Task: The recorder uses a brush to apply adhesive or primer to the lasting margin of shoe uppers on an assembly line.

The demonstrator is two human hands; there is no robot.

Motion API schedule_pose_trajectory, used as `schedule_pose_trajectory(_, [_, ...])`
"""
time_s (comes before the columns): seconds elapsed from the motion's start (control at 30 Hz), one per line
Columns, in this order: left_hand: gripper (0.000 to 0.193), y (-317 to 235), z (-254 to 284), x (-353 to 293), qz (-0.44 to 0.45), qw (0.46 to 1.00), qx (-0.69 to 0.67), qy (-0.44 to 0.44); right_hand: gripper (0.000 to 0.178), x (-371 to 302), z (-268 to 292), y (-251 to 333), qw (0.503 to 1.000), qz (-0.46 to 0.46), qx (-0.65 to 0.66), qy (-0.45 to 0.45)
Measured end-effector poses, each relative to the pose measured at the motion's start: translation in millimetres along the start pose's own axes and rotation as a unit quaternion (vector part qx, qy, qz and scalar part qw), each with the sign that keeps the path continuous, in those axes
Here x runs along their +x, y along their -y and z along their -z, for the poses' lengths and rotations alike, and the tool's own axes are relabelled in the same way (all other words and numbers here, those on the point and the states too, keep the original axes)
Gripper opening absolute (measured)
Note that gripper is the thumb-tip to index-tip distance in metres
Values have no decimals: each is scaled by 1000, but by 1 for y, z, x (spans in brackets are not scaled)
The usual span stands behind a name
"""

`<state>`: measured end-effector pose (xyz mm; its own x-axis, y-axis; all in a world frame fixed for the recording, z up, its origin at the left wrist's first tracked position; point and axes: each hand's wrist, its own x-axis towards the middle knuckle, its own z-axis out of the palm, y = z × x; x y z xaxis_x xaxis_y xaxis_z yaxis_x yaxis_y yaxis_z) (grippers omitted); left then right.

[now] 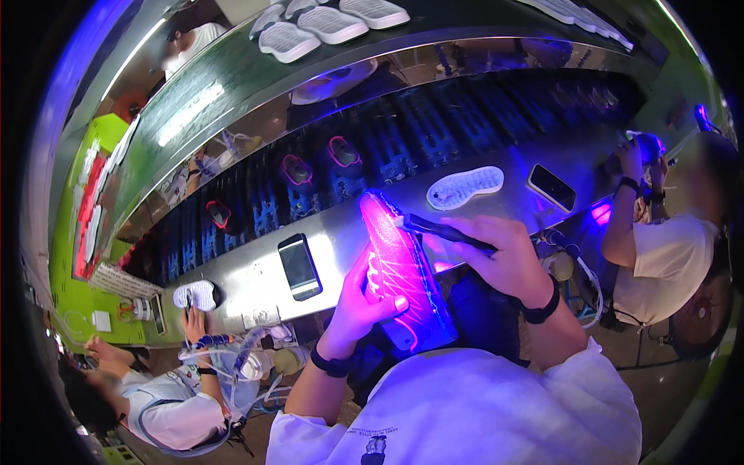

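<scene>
My left hand [358, 308] is wrapped around a shoe upper [403, 271] that glows pink and violet under purple light. Its toe points up and away from me, and pale lacing shows along the side under my fingers. In my right hand [502, 254] is a dark-handled brush [449, 231], held like a pen, its tip at the upper's right edge near the toe. The bristles are too small to make out. A white shoe sole [465, 188] lies on the metal bench just beyond my right hand.
One phone [299, 267] lies left of the shoe upper, another phone [551, 188] to the right. Behind the bench runs a dark slatted conveyor [418, 143] carrying several shoe uppers. White soles [333, 25] sit on the green shelf [232, 85]. Co-workers sit close on both sides.
</scene>
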<state>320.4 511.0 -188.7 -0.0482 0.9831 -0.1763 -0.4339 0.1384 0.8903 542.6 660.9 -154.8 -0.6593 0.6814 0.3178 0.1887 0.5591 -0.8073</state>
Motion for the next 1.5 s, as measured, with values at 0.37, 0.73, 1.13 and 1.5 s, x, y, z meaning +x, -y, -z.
schedule_pose_trajectory(0.37, [90, 22, 9, 4, 19, 1000, 11, -14, 43, -51, -3, -28, 997, -73, -2, 24])
schedule_pose_trajectory(0.73, [66, 2, 14, 38, -409, 677, 607, -83, 44, -73, 25, -41, 953, -236, 191, -2])
schedule_pose_trajectory(1.13, [45, -7, -3, 40, -552, 425, 717, 22, 46, -10, 58, -26, 998, -12, 50, -31])
schedule_pose_trajectory(1.5, [50, -8, -11, 30, -562, 412, 716, 37, 48, 3, 53, -17, 999, 7, 39, 0])
